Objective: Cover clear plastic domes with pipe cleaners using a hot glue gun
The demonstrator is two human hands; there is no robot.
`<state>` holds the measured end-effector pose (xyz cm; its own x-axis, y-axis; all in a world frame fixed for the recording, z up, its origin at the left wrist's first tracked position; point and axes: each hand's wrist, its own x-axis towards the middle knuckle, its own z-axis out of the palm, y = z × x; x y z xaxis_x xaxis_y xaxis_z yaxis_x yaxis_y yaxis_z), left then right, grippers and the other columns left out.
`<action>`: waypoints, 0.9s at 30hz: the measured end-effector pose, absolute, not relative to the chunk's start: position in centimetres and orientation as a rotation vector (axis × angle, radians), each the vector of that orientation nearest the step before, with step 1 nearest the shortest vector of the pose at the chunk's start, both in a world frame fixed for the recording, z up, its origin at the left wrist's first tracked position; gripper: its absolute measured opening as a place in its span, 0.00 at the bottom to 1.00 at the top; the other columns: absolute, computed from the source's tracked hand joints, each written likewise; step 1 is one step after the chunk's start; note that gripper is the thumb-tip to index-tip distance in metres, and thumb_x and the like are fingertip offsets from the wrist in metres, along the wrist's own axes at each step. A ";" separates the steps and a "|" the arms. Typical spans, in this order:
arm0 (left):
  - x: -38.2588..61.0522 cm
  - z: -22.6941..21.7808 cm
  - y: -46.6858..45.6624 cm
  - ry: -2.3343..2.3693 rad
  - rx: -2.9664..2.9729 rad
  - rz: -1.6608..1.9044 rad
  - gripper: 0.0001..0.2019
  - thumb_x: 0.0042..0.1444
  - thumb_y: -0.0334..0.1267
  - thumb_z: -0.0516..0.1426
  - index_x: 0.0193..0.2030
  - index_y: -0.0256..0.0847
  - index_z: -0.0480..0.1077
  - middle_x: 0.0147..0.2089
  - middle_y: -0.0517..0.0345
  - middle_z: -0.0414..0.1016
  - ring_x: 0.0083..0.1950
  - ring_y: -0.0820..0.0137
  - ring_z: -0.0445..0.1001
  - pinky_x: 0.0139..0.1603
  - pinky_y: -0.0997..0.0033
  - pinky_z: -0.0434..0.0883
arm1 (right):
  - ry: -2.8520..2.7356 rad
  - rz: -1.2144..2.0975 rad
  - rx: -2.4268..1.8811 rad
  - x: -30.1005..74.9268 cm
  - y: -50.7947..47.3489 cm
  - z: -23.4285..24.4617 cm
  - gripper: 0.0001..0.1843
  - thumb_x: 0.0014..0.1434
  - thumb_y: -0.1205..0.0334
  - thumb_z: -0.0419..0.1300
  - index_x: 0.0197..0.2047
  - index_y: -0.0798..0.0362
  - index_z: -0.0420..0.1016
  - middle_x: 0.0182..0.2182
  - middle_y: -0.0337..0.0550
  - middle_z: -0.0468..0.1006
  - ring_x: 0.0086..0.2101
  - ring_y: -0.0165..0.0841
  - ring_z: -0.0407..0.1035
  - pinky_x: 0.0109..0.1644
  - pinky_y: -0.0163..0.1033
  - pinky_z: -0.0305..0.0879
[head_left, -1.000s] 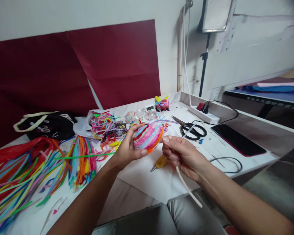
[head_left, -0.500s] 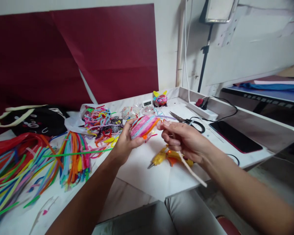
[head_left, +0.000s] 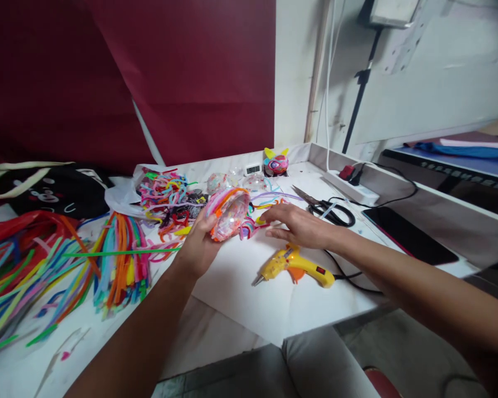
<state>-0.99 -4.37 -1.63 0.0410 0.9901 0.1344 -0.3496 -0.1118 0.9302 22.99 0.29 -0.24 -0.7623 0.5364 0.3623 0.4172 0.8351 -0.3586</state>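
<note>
My left hand grips a clear plastic half-ball wrapped outside in pink, orange and white pipe cleaners, its hollow side turned to the right. Over the white paper, my right hand is open with fingers stretched towards small coiled pipe-cleaner pieces; whether the fingertips touch them I cannot tell. Below that hand lies a yellow hot glue gun, nozzle to the left. Black-handled scissors rest just beyond my right wrist.
Loose pipe cleaners cover the left side, beside a bag of cut pieces. Behind stand clear plastic balls, a small timer and a finished pipe-cleaner figure. A phone and power strip lie right.
The half-ball has tilted so its hollow inside shows. My right hand has opened and no longer holds the pale thin stick; it has moved off the glue gun. The view has shifted slightly.
</note>
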 end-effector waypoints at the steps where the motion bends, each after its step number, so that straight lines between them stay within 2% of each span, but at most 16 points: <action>1: -1.0 -1.7 -4.4 0.832 1.066 1.391 0.28 0.54 0.45 0.60 0.62 0.46 0.66 0.63 0.57 0.71 0.71 0.44 0.56 0.57 0.47 0.74 | -2.534 0.341 -0.698 23.2 0.4 -0.5 0.14 0.65 0.58 0.56 0.49 0.58 0.73 0.46 0.57 0.77 0.47 0.42 0.70 0.52 0.45 0.62; 3: -0.9 -1.7 -4.3 0.825 1.060 1.386 0.28 0.54 0.45 0.60 0.63 0.47 0.65 0.64 0.57 0.71 0.71 0.44 0.57 0.57 0.47 0.74 | -2.448 0.318 -0.774 23.9 0.1 -0.6 0.13 0.64 0.60 0.56 0.48 0.58 0.74 0.45 0.56 0.78 0.45 0.41 0.71 0.50 0.44 0.63; 7: -0.6 -1.8 -4.3 0.836 1.000 1.416 0.30 0.53 0.42 0.60 0.64 0.46 0.64 0.65 0.54 0.69 0.70 0.46 0.59 0.58 0.45 0.73 | -2.463 0.396 -1.107 25.9 -2.5 -0.3 0.10 0.64 0.61 0.55 0.41 0.55 0.76 0.34 0.47 0.80 0.32 0.35 0.71 0.36 0.38 0.61; 11: -0.6 -2.0 -4.2 0.847 1.012 1.408 0.29 0.54 0.43 0.60 0.64 0.48 0.64 0.65 0.54 0.69 0.69 0.46 0.60 0.57 0.44 0.74 | -2.595 0.551 -1.404 27.2 -5.5 -1.0 0.18 0.61 0.49 0.58 0.42 0.56 0.76 0.36 0.51 0.79 0.33 0.38 0.71 0.35 0.39 0.59; 14: -0.6 -2.1 -4.2 0.873 1.013 1.400 0.28 0.53 0.44 0.60 0.63 0.48 0.65 0.66 0.53 0.67 0.69 0.46 0.59 0.55 0.46 0.75 | -2.631 0.597 -1.521 27.3 -6.6 -1.7 0.21 0.59 0.46 0.59 0.43 0.55 0.74 0.36 0.52 0.79 0.32 0.39 0.70 0.34 0.40 0.57; 18: -0.7 -2.1 -4.3 0.918 0.984 1.401 0.28 0.52 0.43 0.61 0.61 0.47 0.66 0.66 0.52 0.67 0.69 0.46 0.59 0.54 0.48 0.76 | -2.677 0.545 -1.550 27.1 -6.6 -2.2 0.14 0.57 0.52 0.61 0.39 0.54 0.72 0.35 0.50 0.78 0.32 0.38 0.68 0.33 0.40 0.54; 23: -0.7 -2.2 -4.3 0.901 1.001 1.390 0.31 0.53 0.42 0.61 0.64 0.50 0.62 0.67 0.52 0.66 0.68 0.47 0.62 0.53 0.48 0.76 | -2.658 0.586 -1.528 27.1 -6.1 -2.4 0.07 0.55 0.58 0.61 0.35 0.53 0.72 0.31 0.46 0.77 0.29 0.35 0.67 0.32 0.39 0.52; 27: -0.7 -2.1 -4.4 0.892 0.980 1.401 0.31 0.52 0.41 0.62 0.64 0.50 0.63 0.66 0.52 0.66 0.67 0.47 0.62 0.54 0.48 0.76 | -2.588 0.784 -1.527 27.2 -5.7 -2.0 0.11 0.53 0.59 0.62 0.39 0.54 0.74 0.31 0.45 0.78 0.28 0.33 0.67 0.31 0.37 0.56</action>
